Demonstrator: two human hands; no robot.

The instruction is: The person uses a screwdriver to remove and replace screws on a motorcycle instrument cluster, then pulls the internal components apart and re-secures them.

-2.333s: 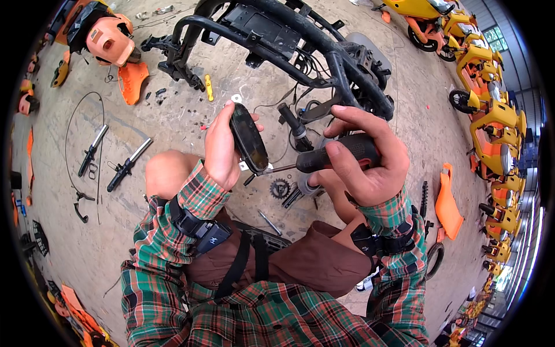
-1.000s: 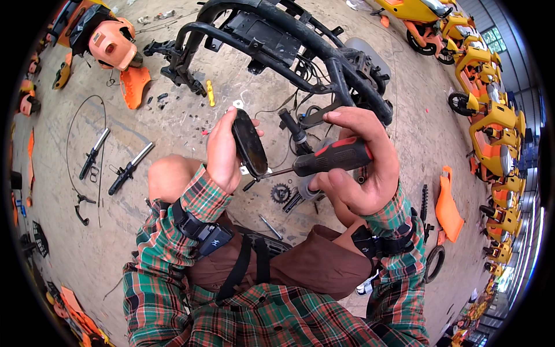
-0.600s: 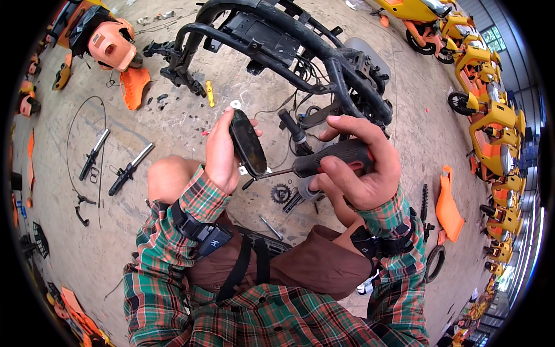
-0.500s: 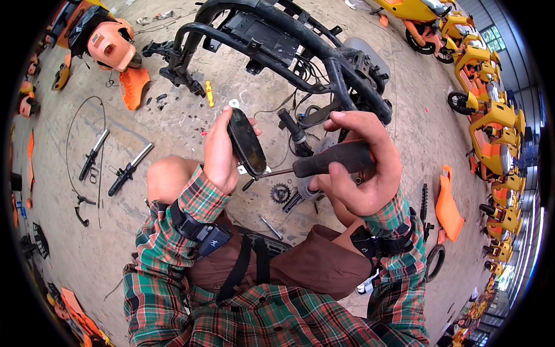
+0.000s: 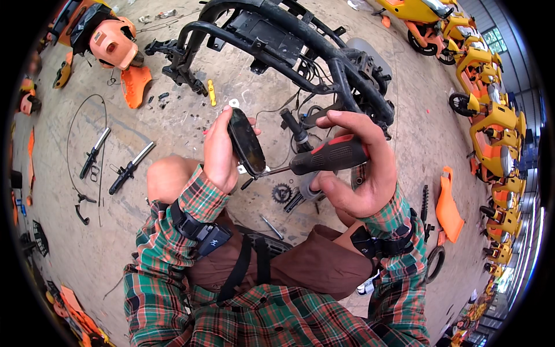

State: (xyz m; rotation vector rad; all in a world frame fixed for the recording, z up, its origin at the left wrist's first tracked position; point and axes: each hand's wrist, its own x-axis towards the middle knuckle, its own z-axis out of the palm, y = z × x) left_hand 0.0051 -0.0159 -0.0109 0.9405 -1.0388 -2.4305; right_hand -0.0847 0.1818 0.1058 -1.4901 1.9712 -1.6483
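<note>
My left hand (image 5: pixel 221 155) grips an oblong black part (image 5: pixel 246 140), glossy on top, with small white tabs at both ends. My right hand (image 5: pixel 366 165) is around the black-and-red handle of a screwdriver (image 5: pixel 327 154), its thumb bent below the handle. The screwdriver's shaft runs left to the lower end of the black part, where the tip is at the white tab. Just beyond my hands lie a dark tubular part (image 5: pixel 293 130) and some cables. Below them on the concrete floor lie a sprocket (image 5: pixel 282 192) and a thin metal rod (image 5: pixel 270 226).
A black scooter frame (image 5: pixel 272 43) lies ahead. Two fork tubes (image 5: pixel 132 168) and a looped cable lie left, a yellow tool (image 5: pixel 211 92) ahead. Orange panels (image 5: pixel 448 205) and a tyre (image 5: pixel 436 263) lie right, beside a row of yellow scooters (image 5: pixel 488 133). My bare knee (image 5: pixel 167 176) is below.
My right fingers shift and turn the screwdriver handle back and forth, its red band now showing on top again. The black part in my left hand moves only slightly.
</note>
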